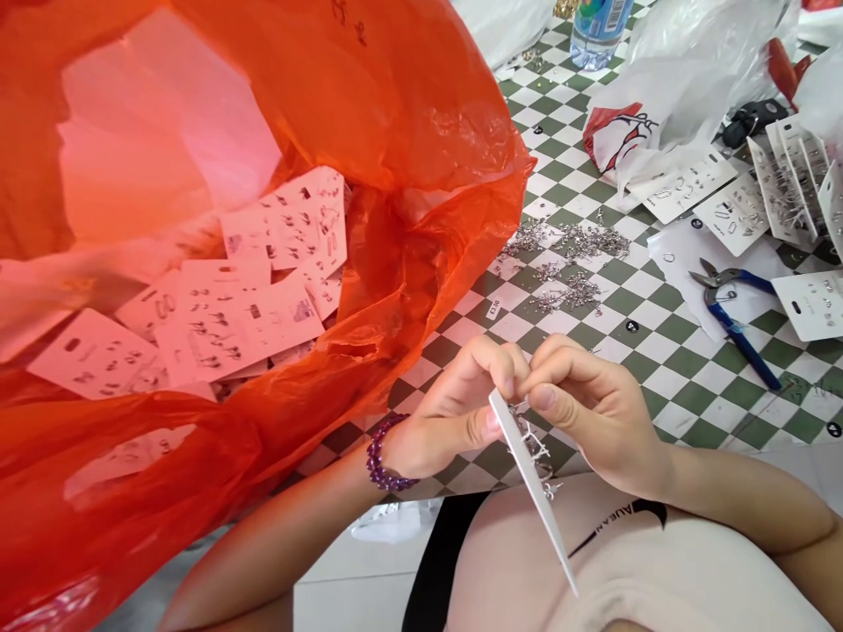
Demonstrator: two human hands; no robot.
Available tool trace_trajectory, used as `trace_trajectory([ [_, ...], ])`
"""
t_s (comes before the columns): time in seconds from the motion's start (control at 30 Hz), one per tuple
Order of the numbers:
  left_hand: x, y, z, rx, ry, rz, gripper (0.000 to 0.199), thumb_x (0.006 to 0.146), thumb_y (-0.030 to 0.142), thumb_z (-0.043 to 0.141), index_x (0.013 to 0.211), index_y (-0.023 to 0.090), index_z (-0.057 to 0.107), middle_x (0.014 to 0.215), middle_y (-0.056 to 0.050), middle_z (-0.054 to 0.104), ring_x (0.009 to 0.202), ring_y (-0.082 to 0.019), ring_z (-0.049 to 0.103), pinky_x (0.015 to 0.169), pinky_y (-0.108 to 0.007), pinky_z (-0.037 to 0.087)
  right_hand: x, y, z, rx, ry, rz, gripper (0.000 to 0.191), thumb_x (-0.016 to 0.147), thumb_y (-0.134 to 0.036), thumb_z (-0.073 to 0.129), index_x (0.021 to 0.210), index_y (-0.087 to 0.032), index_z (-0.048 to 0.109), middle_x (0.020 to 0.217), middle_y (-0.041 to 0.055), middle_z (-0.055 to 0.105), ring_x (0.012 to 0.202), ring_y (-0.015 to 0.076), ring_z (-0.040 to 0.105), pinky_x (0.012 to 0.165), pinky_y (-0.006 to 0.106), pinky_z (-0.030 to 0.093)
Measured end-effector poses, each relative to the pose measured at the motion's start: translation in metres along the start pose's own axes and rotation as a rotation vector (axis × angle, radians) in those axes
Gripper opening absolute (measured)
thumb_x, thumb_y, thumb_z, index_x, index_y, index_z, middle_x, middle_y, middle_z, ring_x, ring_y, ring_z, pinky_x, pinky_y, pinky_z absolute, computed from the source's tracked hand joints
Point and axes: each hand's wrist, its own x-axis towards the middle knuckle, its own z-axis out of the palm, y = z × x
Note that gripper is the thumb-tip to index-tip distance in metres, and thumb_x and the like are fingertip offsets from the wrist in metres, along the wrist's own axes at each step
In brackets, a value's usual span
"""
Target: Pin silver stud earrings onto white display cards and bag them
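Note:
A white earring card [535, 491] is pinched near its top edge by my left hand [454, 417], thumb on its near face. The card tilts almost edge-on to me, and silvery earrings [536, 448] stick out from its right side. Against those upper earrings my right hand [593, 408] is closed, thumb and fingertips pressed together. Whatever sits between those fingertips is too small to make out. Loose piles of small metal earring pieces [580, 290] lie on the table just beyond my hands.
A large red plastic bag [395, 290] with several carded earrings [247, 329] fills the left. Blue-handled pliers [738, 325] lie on white paper at right, beside more earring cards [731, 215]. A water bottle [598, 33] stands on the checkered table [659, 386] behind.

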Motion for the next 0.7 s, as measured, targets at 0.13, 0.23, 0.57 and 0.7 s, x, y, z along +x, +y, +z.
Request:
trace_trajectory([
  [0.13,-0.0002,0.0013,0.0008,0.015,-0.004,-0.001,0.013,0.083,0.021,0.058,0.081,0.022,0.045,0.075,0.001,0.041,0.064,-0.010,0.040,0.055,-0.020,0.038,0.0001,0.0009,-0.0010,0.007,-0.014,-0.019,0.011,0.086,-0.026,0.064,0.077,-0.020,0.065,0.073,-0.0015,0.055,0.067,0.0080,0.051,0.063,0.022,0.046],
  [0.23,-0.0011,0.0008,0.0015,-0.029,-0.012,-0.007,0.012,0.084,0.019,0.057,0.083,0.022,0.046,0.076,0.001,0.041,0.067,-0.010,0.041,0.058,-0.019,0.039,0.0003,0.0012,-0.0013,0.005,-0.018,-0.034,0.010,0.085,-0.025,0.064,0.076,-0.019,0.064,0.073,-0.0020,0.055,0.067,0.0076,0.051,0.063,0.022,0.045],
  [0.57,-0.0040,-0.0043,0.0000,-0.095,-0.033,-0.072,0.011,0.082,0.013,0.056,0.083,0.020,0.047,0.080,0.000,0.041,0.073,-0.012,0.044,0.063,-0.022,0.041,-0.0011,0.0009,-0.0012,-0.122,0.034,-0.167,0.009,0.084,-0.022,0.063,0.076,-0.020,0.062,0.071,-0.0020,0.055,0.066,0.0089,0.052,0.064,0.024,0.046],
  [0.7,-0.0060,-0.0075,-0.0008,-0.063,-0.014,-0.040,0.011,0.083,0.015,0.056,0.084,0.021,0.046,0.080,0.000,0.040,0.073,-0.012,0.044,0.063,-0.023,0.042,-0.0025,0.0029,-0.0002,-0.136,0.046,-0.179,0.009,0.084,-0.021,0.063,0.075,-0.020,0.062,0.069,-0.0018,0.054,0.065,0.0095,0.052,0.062,0.025,0.046],
])
